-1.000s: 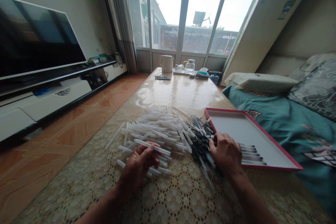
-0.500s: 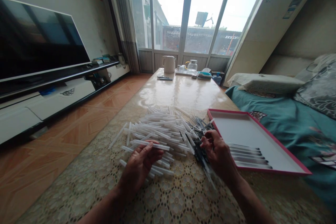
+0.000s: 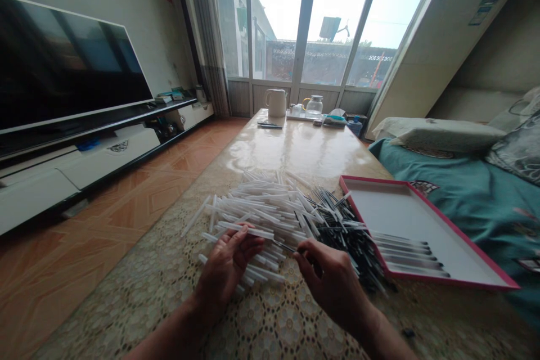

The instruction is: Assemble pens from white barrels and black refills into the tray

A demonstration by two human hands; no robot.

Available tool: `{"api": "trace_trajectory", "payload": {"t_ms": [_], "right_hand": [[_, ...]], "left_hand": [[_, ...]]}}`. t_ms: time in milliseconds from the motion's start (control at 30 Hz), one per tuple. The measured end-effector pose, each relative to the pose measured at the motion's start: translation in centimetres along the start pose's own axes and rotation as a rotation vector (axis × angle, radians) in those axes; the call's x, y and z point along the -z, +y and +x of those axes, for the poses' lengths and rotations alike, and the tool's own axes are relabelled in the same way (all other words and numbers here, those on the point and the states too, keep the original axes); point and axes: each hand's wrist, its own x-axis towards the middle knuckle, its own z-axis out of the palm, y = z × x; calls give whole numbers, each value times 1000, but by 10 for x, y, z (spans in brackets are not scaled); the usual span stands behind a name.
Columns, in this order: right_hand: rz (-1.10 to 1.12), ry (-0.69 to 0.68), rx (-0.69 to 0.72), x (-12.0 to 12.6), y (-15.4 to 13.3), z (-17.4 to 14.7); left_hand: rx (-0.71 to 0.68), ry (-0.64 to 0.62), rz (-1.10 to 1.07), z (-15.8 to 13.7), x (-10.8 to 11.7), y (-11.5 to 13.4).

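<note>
My left hand pinches a translucent white pen barrel between thumb and fingers, its open end to the right. In my right hand is a thin dark pen refill, its tip at or very near the barrel's end; whether it has entered I cannot tell. Beyond my left hand lies a loose pile of white pen barrels. Black pen parts are heaped behind and right of my right hand, partly hidden by it.
On the right, a shallow pink-edged tray holds several white pens with black ends in a row. A beige jug, a glass pot and a tissue pack stand at the table's far end. A sofa borders the right side.
My right hand has moved left from the black parts toward my left hand, bringing a refill to the barrel's end. My left hand still holds the barrel. The view has shifted slightly.
</note>
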Motion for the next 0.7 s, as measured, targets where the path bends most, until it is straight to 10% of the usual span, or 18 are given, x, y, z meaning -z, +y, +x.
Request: {"api": "trace_trajectory", "payload": {"t_ms": [700], "right_hand": [[344, 70, -114, 0, -6, -2]], "left_hand": [[169, -361, 219, -11, -1, -19]]}}
